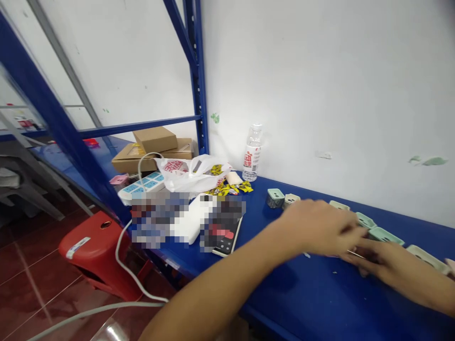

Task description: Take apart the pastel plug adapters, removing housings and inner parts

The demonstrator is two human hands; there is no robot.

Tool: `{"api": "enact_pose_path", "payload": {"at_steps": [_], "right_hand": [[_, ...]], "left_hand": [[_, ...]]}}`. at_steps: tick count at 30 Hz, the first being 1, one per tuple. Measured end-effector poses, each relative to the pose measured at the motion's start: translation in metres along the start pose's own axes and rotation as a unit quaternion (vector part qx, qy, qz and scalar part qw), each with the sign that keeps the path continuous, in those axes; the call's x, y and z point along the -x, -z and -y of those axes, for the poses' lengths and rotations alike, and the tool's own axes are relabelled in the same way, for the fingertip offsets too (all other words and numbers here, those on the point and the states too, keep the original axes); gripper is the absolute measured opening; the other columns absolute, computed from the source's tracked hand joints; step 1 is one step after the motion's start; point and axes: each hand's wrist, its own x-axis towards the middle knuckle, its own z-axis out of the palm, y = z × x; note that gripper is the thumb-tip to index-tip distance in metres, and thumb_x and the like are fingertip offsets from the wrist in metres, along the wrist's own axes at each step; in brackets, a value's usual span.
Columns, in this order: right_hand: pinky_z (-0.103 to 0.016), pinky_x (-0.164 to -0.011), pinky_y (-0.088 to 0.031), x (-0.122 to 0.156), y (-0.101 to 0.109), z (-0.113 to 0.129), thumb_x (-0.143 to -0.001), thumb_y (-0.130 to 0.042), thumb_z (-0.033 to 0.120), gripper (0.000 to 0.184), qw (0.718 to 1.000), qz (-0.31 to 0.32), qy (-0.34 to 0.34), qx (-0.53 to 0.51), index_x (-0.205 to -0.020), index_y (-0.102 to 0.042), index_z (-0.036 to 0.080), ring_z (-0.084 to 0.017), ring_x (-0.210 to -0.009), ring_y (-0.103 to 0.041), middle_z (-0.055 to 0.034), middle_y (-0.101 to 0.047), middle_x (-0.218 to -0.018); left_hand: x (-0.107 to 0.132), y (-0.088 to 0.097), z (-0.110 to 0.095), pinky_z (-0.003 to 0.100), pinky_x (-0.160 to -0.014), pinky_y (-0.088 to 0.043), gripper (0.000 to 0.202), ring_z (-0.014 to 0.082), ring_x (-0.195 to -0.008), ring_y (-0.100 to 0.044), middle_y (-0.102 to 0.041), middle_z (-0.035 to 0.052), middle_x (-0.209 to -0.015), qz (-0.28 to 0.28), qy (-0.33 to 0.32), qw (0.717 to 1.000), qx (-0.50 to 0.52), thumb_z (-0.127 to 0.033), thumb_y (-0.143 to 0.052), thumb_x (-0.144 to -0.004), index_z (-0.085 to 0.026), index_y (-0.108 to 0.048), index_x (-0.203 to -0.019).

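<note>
The right hand [382,258] is pinching a thin metal pin [355,254], the half-curled left hand [318,227] is hovering just beside it, over a glossy blue steel shelf [320,298] lined with square pale-green plastic housings [386,235].

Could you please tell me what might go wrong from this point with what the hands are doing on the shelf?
The thin metal pin between the left hand and right hand could perhaps prick a finger or slip away. Either hand might also nudge the row of mint-green square pieces, which sit very close and could shift out of line.
</note>
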Motion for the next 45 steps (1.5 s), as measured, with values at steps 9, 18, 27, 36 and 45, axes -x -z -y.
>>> {"api": "enact_pose_path", "payload": {"at_steps": [9,18,27,36,45], "right_hand": [[-0.026,-0.056,-0.039,0.009,0.022,0.035,-0.093,-0.036,0.055,0.042,0.998,0.061,-0.012,-0.012,-0.079,-0.058,0.022,-0.016,-0.058,-0.054,0.0006,-0.059,-0.065],[-0.024,-0.054,-0.038,0.002,0.004,0.030,-0.084,-0.060,0.046,0.031,0.999,0.036,0.023,-0.017,-0.108,-0.063,0.027,-0.016,-0.057,-0.055,0.0016,-0.060,-0.065],[-0.022,-0.047,-0.032,0.014,0.037,0.021,-0.086,-0.054,0.047,0.030,0.997,-0.069,0.037,-0.025,-0.088,-0.067,0.019,-0.010,-0.049,-0.041,0.0027,-0.047,-0.057],[-0.022,-0.035,-0.036,0.020,0.044,0.006,-0.074,-0.067,0.056,0.052,0.960,-0.147,-0.063,-0.230,-0.108,-0.058,0.016,-0.008,-0.036,-0.041,0.0002,-0.056,-0.061],[-0.023,-0.035,-0.032,0.009,0.021,-0.007,-0.065,-0.077,0.051,0.056,0.943,-0.142,-0.044,-0.297,-0.111,-0.063,0.022,-0.011,-0.040,-0.040,0.0027,-0.048,-0.051]], "left_hand": [[0.005,-0.025,0.029,0.027,-0.062,-0.044,0.015,0.0155,-0.073,-0.058,-0.061,0.0010,-0.087,-0.066,0.005,0.998,0.008,-0.027,-0.047,-0.087,-0.020,-0.059,-0.087],[0.003,-0.016,0.037,0.031,-0.067,-0.046,0.016,0.0158,-0.076,-0.058,-0.060,0.0016,-0.095,-0.097,0.069,0.993,0.010,-0.020,-0.046,-0.085,-0.020,-0.058,-0.096],[-0.001,-0.040,0.016,0.034,-0.078,-0.047,0.020,0.0191,-0.083,-0.054,-0.061,0.0068,-0.087,-0.252,-0.085,0.963,-0.034,-0.019,-0.040,-0.090,-0.014,-0.059,-0.094],[-0.004,-0.083,-0.020,0.035,-0.062,-0.057,0.041,0.0259,-0.097,-0.059,-0.044,0.0109,-0.134,-0.033,-0.052,0.996,-0.068,-0.034,-0.049,-0.086,-0.018,-0.049,-0.124],[-0.006,-0.086,-0.012,0.039,-0.064,-0.058,0.037,0.0280,-0.096,-0.056,-0.051,0.0104,-0.110,0.041,-0.032,0.998,-0.040,-0.026,-0.053,-0.085,-0.017,-0.052,-0.121]]}}
